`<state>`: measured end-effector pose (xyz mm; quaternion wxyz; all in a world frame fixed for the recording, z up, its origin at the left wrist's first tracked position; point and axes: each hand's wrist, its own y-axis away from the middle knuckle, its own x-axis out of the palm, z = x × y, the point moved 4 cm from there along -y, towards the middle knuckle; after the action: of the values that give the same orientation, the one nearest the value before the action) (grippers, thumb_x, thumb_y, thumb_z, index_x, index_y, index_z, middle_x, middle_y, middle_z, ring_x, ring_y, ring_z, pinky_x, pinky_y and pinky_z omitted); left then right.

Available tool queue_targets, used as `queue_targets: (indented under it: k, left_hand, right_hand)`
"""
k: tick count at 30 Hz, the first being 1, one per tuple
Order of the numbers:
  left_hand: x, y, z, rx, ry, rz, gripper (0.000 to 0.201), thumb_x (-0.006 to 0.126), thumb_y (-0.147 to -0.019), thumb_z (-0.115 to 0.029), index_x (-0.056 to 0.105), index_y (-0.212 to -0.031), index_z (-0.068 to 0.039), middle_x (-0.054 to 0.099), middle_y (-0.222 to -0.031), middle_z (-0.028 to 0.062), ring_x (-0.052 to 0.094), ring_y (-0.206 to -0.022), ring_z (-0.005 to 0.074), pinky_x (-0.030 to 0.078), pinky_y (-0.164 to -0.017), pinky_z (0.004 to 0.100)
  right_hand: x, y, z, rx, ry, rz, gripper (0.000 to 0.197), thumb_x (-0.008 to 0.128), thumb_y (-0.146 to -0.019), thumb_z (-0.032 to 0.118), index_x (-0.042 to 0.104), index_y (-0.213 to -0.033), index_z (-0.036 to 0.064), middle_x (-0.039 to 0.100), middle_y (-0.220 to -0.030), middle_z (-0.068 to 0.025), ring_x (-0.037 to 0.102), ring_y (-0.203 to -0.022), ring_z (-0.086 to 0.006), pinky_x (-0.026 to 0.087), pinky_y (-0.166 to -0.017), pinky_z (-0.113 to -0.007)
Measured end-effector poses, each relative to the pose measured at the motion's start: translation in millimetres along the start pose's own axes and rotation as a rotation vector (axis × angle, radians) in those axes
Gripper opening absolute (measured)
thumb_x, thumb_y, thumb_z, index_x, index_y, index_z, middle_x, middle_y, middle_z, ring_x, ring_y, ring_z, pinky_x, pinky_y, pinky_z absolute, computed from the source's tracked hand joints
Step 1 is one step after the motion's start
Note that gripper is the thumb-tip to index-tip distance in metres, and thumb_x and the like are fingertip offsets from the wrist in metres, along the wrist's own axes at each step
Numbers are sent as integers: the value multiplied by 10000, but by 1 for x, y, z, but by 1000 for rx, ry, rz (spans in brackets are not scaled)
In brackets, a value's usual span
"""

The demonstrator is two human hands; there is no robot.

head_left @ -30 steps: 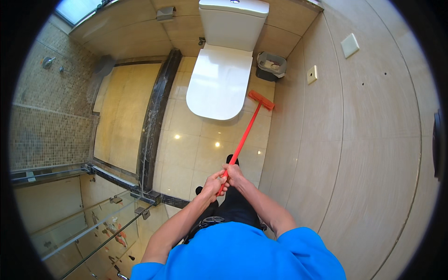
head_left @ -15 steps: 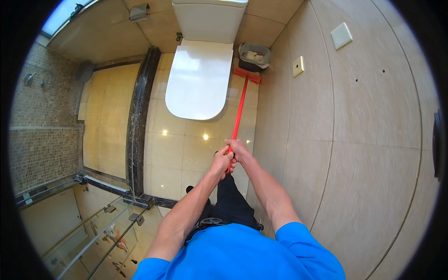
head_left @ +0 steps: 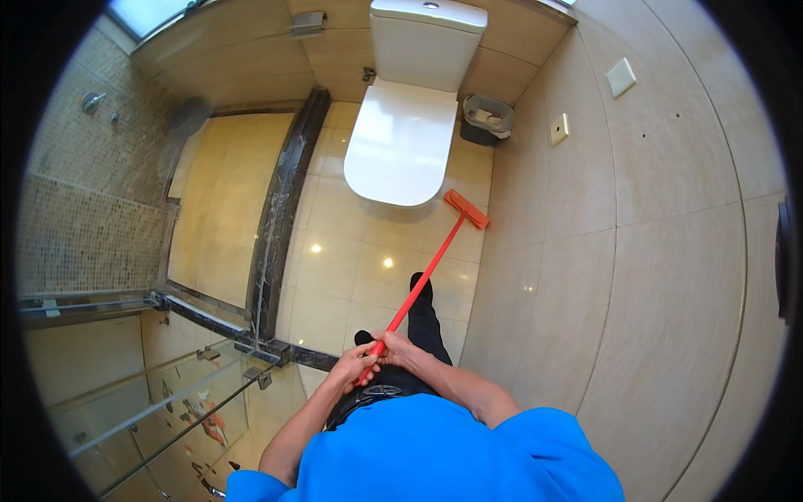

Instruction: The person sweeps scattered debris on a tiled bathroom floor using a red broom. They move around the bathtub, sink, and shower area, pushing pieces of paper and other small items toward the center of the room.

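Both of my hands grip the red handle of a broom (head_left: 421, 289) close to my waist. My left hand (head_left: 353, 366) is closed around the lower end of the handle. Just above it, my right hand (head_left: 396, 348) is closed on the same handle. From there the handle slants up and to the right. Its orange-red head rests on the beige tiled floor, between the white toilet (head_left: 400, 151) and the right wall. Whether the head carries bristles is too small to make out.
A grey bin (head_left: 487, 120) with a liner stands right of the toilet in the corner. To the left a dark stone curb (head_left: 288, 201) borders the shower floor. Glass panels with metal fittings (head_left: 261, 376) are at lower left. My black shoe (head_left: 421, 287) is beside the handle.
The broom head has come back from beside the bin toward me, turning slightly. Both hands have drawn the handle down and left toward my waist, still gripping it. The view has shifted too.
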<state>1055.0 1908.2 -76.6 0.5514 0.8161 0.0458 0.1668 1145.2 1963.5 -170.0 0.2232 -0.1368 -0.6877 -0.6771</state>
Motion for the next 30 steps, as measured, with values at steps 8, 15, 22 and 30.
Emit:
queue_targets:
  k: [8, 15, 22, 30]
  left_hand:
    - [-13, 14, 23, 36, -30, -56, 369, 470, -877, -153, 435, -1244, -133, 519, -663, 23, 434, -448, 72, 346, -345, 196]
    - [33, -26, -26, 68, 4, -57, 376, 464, -875, -140, 426, -1248, -131, 506, -647, 26, 439, -446, 77, 335, -336, 199]
    - [54, -41, -77, 82, 23, -80, 406, 447, -858, -108, 415, -1261, -145, 482, -631, 20, 426, -445, 75, 325, -340, 199]
    - [49, -33, -62, 164, -79, -45, 288, 450, -854, -129, 522, -1132, -119, 466, -601, -4, 428, -443, 70, 335, -351, 199]
  right_hand:
    - [3, -5, -22, 10, 116, -56, 237, 486, -842, 255, 536, -815, 25, 596, -664, -106, 553, -543, -198, 441, -457, -287]
    - [-31, 7, 48, -193, 155, -265, 172, 538, -779, 180, 523, -756, 11, 581, -609, -121, 531, -461, -211, 414, -409, -306]
    - [-41, 7, 99, -200, 26, -265, 193, 541, -792, 204, 481, -795, 21, 555, -597, -123, 571, -516, -240, 444, -427, -333]
    - [-46, 5, 89, -126, 220, -254, 236, 486, -837, 284, 490, -773, 56, 552, -624, -101, 529, -544, -221, 400, -476, -336]
